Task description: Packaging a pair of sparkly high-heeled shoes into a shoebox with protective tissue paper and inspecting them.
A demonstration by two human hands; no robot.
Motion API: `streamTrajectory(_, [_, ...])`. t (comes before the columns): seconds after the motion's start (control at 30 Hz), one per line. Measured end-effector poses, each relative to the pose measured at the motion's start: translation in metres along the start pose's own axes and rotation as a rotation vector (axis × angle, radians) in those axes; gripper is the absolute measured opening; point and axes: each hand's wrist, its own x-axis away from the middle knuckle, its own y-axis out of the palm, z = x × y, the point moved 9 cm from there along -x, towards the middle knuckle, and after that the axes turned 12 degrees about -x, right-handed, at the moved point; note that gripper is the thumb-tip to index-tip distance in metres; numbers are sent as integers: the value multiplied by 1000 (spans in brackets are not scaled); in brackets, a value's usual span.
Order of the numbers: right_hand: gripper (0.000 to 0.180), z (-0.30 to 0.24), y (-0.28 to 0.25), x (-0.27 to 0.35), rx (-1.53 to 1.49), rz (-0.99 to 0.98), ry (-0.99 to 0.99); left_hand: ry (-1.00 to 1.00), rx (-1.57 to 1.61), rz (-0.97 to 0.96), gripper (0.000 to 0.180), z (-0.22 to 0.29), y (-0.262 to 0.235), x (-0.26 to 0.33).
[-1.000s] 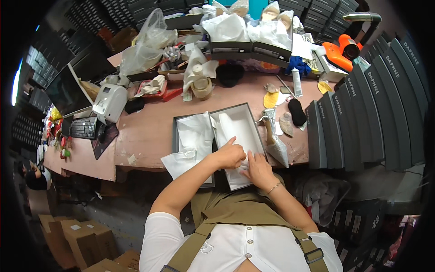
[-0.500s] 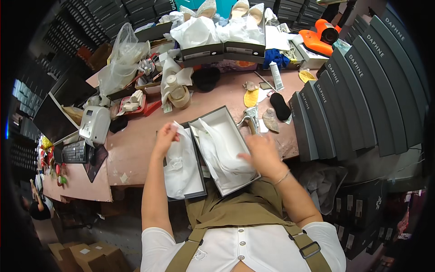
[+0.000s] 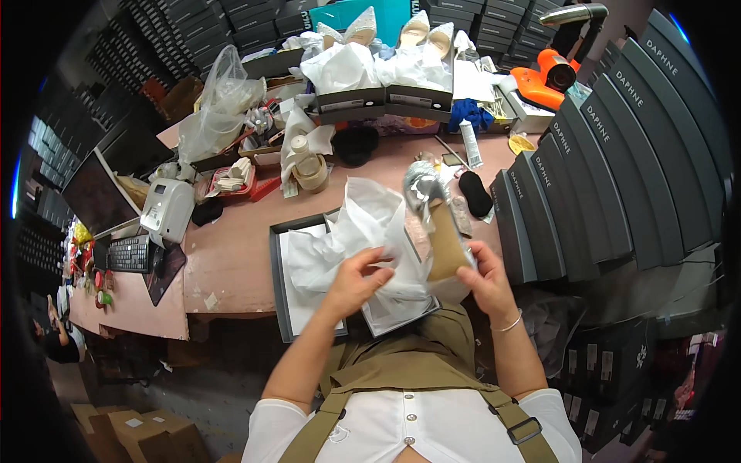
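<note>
My right hand point(image 3: 488, 279) pinches one end of a silver high-heeled shoe point(image 3: 446, 245), tilted up over the box with its tan sole showing. The shoe's silver end point(image 3: 423, 189) points away from me. My left hand point(image 3: 358, 281) hovers over a heap of white tissue paper point(image 3: 372, 216), its thumb and fingers apart and holding nothing. That paper spreads across a dark-grey shallow box part point(image 3: 276, 270) on the left and a second box part point(image 3: 403, 327) on the right, hiding most of their insides.
Dark shoe boxes point(image 3: 556, 208) stand stacked at the right. Two open boxes point(image 3: 351, 102) with paper-stuffed light shoes sit at the back. A tape roll point(image 3: 310, 174), black pads point(image 3: 476, 194), a white tube point(image 3: 471, 144), a label printer point(image 3: 167, 210) and a keyboard point(image 3: 129, 255) lie about.
My right hand has taken hold of the silver shoe and lifted it from the table. The tissue paper now bunches up across both box parts. My left hand has moved right and nearer.
</note>
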Motion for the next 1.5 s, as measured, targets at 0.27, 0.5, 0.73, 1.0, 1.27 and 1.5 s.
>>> streamTrajectory(0.27, [74, -4, 29, 1, 38, -35, 32, 315, -481, 99, 23, 58, 10, 28])
streamTrajectory(0.5, [54, 25, 50, 11, 217, -281, 361, 351, -784, -162, 32, 52, 18, 41])
streamTrajectory(0.73, [27, 8, -1, 87, -206, -145, 347, 152, -826, 420, 16, 25, -88, 15])
streamTrajectory(1.0, [53, -52, 7, 77, -278, -51, 66, 437, -1030, 475, 22, 87, -70, 25])
streamTrajectory(1.27, [56, 31, 28, 36, -470, 131, 210, 625, -1082, 246, 38, 125, -19, 62])
streamTrajectory(1.5, [64, 54, 5, 58, -1035, 275, 300, 359, -1121, 199, 41, 82, -32, 25])
